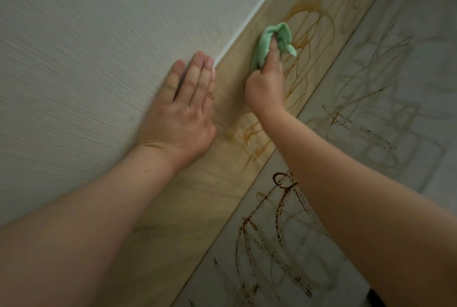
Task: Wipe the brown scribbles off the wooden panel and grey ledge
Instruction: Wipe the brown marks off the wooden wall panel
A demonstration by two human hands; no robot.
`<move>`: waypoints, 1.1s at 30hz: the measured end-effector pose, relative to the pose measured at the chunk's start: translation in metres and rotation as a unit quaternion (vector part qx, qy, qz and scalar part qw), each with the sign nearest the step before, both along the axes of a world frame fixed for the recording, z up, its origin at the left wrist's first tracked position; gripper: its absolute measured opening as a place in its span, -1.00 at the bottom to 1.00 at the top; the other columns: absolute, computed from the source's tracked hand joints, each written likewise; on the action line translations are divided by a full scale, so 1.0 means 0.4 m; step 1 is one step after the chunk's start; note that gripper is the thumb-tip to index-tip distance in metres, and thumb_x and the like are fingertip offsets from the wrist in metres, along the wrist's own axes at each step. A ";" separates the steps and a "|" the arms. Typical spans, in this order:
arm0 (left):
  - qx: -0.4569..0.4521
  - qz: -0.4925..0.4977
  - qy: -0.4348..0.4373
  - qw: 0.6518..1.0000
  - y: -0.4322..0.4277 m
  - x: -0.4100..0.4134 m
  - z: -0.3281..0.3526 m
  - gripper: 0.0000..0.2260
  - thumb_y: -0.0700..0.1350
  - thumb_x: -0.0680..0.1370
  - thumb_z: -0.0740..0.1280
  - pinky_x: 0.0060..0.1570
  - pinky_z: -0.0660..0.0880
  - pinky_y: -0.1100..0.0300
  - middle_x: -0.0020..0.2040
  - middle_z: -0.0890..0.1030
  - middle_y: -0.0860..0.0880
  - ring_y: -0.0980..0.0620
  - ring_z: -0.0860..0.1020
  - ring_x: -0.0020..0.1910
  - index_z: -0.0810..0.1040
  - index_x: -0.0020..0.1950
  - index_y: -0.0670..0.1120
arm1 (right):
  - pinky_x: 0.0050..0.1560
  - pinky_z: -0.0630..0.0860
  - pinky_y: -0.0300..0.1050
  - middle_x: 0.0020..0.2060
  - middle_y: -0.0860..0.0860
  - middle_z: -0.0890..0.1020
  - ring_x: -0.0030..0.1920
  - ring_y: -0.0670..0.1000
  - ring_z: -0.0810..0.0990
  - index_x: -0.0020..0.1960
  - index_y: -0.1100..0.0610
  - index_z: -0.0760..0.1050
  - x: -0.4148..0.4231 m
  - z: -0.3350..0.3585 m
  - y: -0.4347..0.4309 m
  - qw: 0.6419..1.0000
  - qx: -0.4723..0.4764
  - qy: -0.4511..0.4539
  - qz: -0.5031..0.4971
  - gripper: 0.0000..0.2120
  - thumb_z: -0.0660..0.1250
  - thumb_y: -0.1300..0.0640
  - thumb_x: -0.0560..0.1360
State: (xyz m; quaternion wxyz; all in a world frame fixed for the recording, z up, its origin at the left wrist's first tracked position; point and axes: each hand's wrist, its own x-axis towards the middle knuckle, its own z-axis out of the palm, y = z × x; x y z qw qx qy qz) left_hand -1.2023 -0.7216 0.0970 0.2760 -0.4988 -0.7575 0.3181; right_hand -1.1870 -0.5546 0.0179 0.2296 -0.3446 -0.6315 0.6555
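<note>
Mint-green cloth – tan wooden panel, grey marbled ledge – both bear brown scribbles.

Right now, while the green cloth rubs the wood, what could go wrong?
The bunched green cloth in the right hand might smear the brown scribbles across the wooden panel instead of lifting them. The right forearm passes over dark marks on the grey ledge and could pick up brown. The left hand lies flat on the white wall, which a stray wipe could stain.
</note>
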 end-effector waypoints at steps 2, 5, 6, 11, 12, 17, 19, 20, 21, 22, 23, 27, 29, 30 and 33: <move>-0.002 -0.002 -0.002 1.000 -0.004 0.000 0.002 -0.34 0.02 0.66 -0.04 0.61 -0.25 -0.20 0.65 0.04 -0.34 -0.31 -0.03 0.65 -0.02 0.63 -0.39 | 0.57 0.26 0.15 0.57 0.02 0.32 0.56 0.07 0.27 0.69 -0.04 0.06 0.053 -0.003 -0.099 1.000 0.014 -0.001 0.016 -0.24 0.11 0.32 0.53; -0.004 0.000 0.009 1.000 -0.008 -0.001 0.002 -0.34 0.02 0.66 -0.06 0.60 -0.27 -0.20 0.66 0.03 -0.34 -0.30 -0.05 0.66 -0.04 0.63 -0.40 | 0.55 0.29 0.15 0.56 0.06 0.34 0.55 0.09 0.29 0.69 -0.01 0.04 0.116 -0.031 -0.208 0.994 0.082 0.015 0.072 -0.29 0.13 0.25 0.58; -0.004 0.002 0.011 1.000 -0.008 0.001 0.003 -0.34 0.02 0.66 -0.06 0.60 -0.28 -0.20 0.66 0.02 -0.34 -0.30 -0.05 0.66 -0.05 0.62 -0.40 | 0.54 0.30 0.19 0.56 0.08 0.34 0.55 0.11 0.29 0.69 0.00 0.04 0.110 -0.033 -0.192 0.992 0.102 0.020 0.075 -0.29 0.13 0.24 0.57; -0.006 0.011 0.007 1.000 0.004 0.000 0.004 -0.34 0.02 0.66 -0.07 0.59 -0.30 -0.21 0.66 -0.01 -0.33 -0.30 -0.08 0.66 -0.07 0.63 -0.39 | 0.55 0.28 0.27 0.59 0.07 0.29 0.57 0.16 0.27 0.69 -0.07 0.01 -0.006 -0.003 0.039 0.998 0.051 -0.024 0.017 -0.22 0.11 0.30 0.54; -0.008 0.013 0.006 1.000 0.004 0.001 0.005 -0.34 0.02 0.66 -0.08 0.59 -0.31 -0.20 0.66 -0.02 -0.32 -0.29 -0.09 0.66 -0.08 0.63 -0.39 | 0.56 0.27 0.26 0.59 0.06 0.29 0.57 0.15 0.27 0.69 -0.07 0.02 -0.010 0.000 0.049 0.999 0.038 -0.024 0.008 -0.23 0.11 0.30 0.54; -0.013 0.017 -0.002 1.000 -0.001 0.004 0.006 -0.32 0.05 0.66 -0.05 0.58 -0.33 -0.21 0.66 -0.04 -0.33 -0.30 -0.10 0.66 -0.09 0.63 -0.39 | 0.56 0.28 0.16 0.57 0.05 0.33 0.55 0.10 0.29 0.68 -0.04 0.06 0.088 -0.021 -0.147 0.998 0.034 0.004 0.050 -0.28 0.12 0.28 0.58; -0.015 0.020 -0.001 1.000 0.000 0.007 0.009 -0.32 0.04 0.66 -0.08 0.58 -0.33 -0.21 0.66 -0.05 -0.33 -0.30 -0.11 0.66 -0.11 0.62 -0.40 | 0.55 0.29 0.20 0.57 0.07 0.33 0.55 0.12 0.30 0.69 -0.01 0.03 0.098 -0.031 -0.152 0.995 0.073 0.011 0.066 -0.28 0.12 0.27 0.58; -0.016 0.021 0.001 1.000 0.001 0.009 0.009 -0.32 0.04 0.67 -0.09 0.58 -0.32 -0.21 0.66 -0.06 -0.33 -0.30 -0.11 0.66 -0.12 0.62 -0.40 | 0.53 0.32 0.22 0.57 0.08 0.33 0.54 0.14 0.31 0.69 -0.02 0.01 0.079 -0.034 -0.115 0.995 0.078 0.001 0.064 -0.27 0.12 0.27 0.58; -0.017 0.023 0.003 1.000 0.002 0.007 0.009 -0.32 0.05 0.67 -0.11 0.58 -0.31 -0.21 0.66 -0.07 -0.33 -0.30 -0.12 0.66 -0.13 0.62 -0.40 | 0.50 0.36 0.25 0.57 0.08 0.32 0.53 0.16 0.32 0.69 -0.06 -0.01 0.051 -0.037 -0.067 0.996 0.070 -0.020 0.057 -0.26 0.12 0.28 0.58; -0.020 0.026 0.002 0.999 0.003 0.007 0.011 -0.32 0.06 0.67 -0.11 0.59 -0.29 -0.22 0.66 -0.09 -0.33 -0.30 -0.14 0.66 -0.15 0.62 -0.40 | 0.49 0.37 0.26 0.58 0.08 0.30 0.53 0.17 0.33 0.69 -0.09 -0.02 0.026 -0.034 -0.017 0.996 0.054 -0.043 0.049 -0.24 0.11 0.29 0.57; -0.023 0.028 0.000 0.999 0.004 0.007 0.012 -0.31 0.07 0.67 -0.11 0.59 -0.28 -0.22 0.66 -0.11 -0.33 -0.30 -0.15 0.66 -0.16 0.62 -0.40 | 0.50 0.37 0.27 0.58 0.07 0.30 0.54 0.17 0.32 0.69 -0.11 -0.02 0.008 -0.029 0.030 0.997 0.041 -0.058 0.036 -0.22 0.11 0.30 0.56; -0.018 0.022 -0.008 1.000 0.001 0.007 0.008 -0.31 0.06 0.67 -0.08 0.60 -0.25 -0.22 0.66 -0.09 -0.33 -0.30 -0.12 0.66 -0.15 0.62 -0.39 | 0.55 0.30 0.23 0.57 0.03 0.32 0.56 0.11 0.30 0.69 -0.10 0.03 0.028 -0.012 -0.005 0.999 0.011 -0.036 0.027 -0.23 0.11 0.30 0.55; -0.017 0.018 0.002 1.000 0.001 0.006 0.007 -0.32 0.05 0.67 -0.11 0.60 -0.27 -0.22 0.66 -0.06 -0.34 -0.30 -0.09 0.66 -0.13 0.62 -0.39 | 0.58 0.24 0.16 0.59 0.03 0.28 0.58 0.08 0.25 0.69 -0.06 0.01 0.078 -0.017 -0.107 0.997 0.036 -0.015 0.066 -0.26 0.12 0.29 0.58; -0.017 0.017 0.004 1.000 0.003 0.006 0.008 -0.33 0.04 0.67 -0.12 0.59 -0.28 -0.22 0.66 -0.05 -0.34 -0.31 -0.09 0.66 -0.12 0.62 -0.40 | 0.60 0.21 0.16 0.60 0.02 0.26 0.59 0.08 0.22 0.69 -0.04 0.00 0.097 -0.026 -0.139 0.995 0.050 -0.006 0.084 -0.27 0.13 0.28 0.59; -0.018 0.024 0.005 1.000 0.007 0.008 0.011 -0.33 0.04 0.67 -0.12 0.60 -0.27 -0.22 0.66 -0.06 -0.34 -0.31 -0.10 0.66 -0.13 0.62 -0.40 | 0.59 0.23 0.23 0.62 0.04 0.22 0.61 0.11 0.18 0.70 -0.06 -0.05 0.072 -0.038 -0.087 0.994 0.066 -0.001 0.089 -0.24 0.12 0.28 0.58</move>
